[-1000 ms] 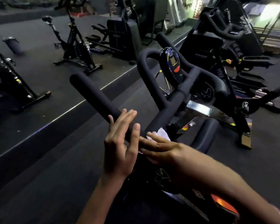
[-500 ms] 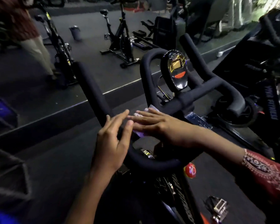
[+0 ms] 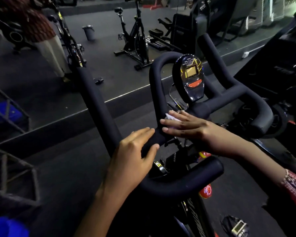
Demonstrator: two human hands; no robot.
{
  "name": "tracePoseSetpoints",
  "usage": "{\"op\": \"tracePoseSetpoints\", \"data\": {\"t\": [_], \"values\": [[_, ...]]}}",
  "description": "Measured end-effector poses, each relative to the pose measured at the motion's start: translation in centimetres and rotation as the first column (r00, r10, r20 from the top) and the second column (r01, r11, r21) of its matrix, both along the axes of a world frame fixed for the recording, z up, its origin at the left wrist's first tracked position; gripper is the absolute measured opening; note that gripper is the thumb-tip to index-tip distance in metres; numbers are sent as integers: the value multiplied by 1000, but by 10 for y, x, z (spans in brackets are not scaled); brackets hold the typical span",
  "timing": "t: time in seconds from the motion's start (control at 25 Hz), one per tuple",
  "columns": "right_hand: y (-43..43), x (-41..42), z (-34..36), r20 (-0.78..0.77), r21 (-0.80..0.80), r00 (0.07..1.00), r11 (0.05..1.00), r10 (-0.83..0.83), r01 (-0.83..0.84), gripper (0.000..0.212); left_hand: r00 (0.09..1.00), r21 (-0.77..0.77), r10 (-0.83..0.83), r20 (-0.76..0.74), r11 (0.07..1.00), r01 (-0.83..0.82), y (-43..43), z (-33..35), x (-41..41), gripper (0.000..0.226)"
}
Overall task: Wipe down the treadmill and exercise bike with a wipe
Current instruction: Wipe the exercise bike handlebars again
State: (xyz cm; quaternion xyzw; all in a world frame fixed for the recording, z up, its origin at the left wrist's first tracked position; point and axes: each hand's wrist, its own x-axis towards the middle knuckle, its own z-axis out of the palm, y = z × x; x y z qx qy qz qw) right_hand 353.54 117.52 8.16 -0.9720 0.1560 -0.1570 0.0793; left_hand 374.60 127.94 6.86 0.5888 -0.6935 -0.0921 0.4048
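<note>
The white wipe point(image 3: 171, 117) lies crumpled under the right hand point(image 3: 191, 129), whose straight fingers press it flat against the black foam handlebar point(image 3: 96, 100) of the exercise bike point(image 3: 193, 218), just below the console point(image 3: 192, 77). Over the last 1 second the wipe has travelled from the lower junction of the bars up toward the base of the inner loop, so that stretch looks covered, while the 2 long outer prongs and the console probably remain. The left hand point(image 3: 135, 159), earlier lifted with fingers spread, now rests on the bar beside the right hand, fingers relaxed over the top and thumb against the near side, steadying and holding nothing. Far back on the floor stands a dark bin point(image 3: 88, 32); its contents cannot be seen.
</note>
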Motion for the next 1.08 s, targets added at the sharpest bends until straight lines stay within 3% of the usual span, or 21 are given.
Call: {"op": "tracePoseSetpoints", "data": {"t": [0.24, 0.36, 0.44, 0.56, 0.64, 0.76, 0.92, 1.08], "values": [[-5, -44, -12, 61, -132, 982, 974, -179, 185, 42, 992, -64, 90, 86, 994, -85, -12, 6, -35, 48], [-5, -75, -1, 158, -16, 955, 967, -250, 255, 40, 989, -90, 123, 85, 989, -116, -17, 10, -55, 43], [-4, -87, 11, 321, 67, 881, 936, -347, 345, 54, 989, -62, 103, 106, 993, -97, -21, 9, -75, 47], [3, -77, 5, 531, 165, 722, 890, -444, 426, 39, 981, 28, 96, 167, 994, -102, -26, 1, -98, 60], [21, -61, -22, 422, 196, 792, 898, -440, 394, 37, 980, 43, 105, 168, 993, -113, -28, -4, -104, 65], [54, -71, -56, 266, 64, 899, 937, -348, 343, 36, 983, 57, 106, 150, 992, -115, -26, -7, -103, 64], [53, -78, -43, 353, 147, 828, 900, -435, 410, 35, 983, 59, 106, 153, 992, -116, -25, -6, -103, 65], [47, -54, -32, 184, 62, 766, 785, -616, 617, 15, 983, 53, 110, 144, 991, -119, -25, -6, -103, 64]]}}
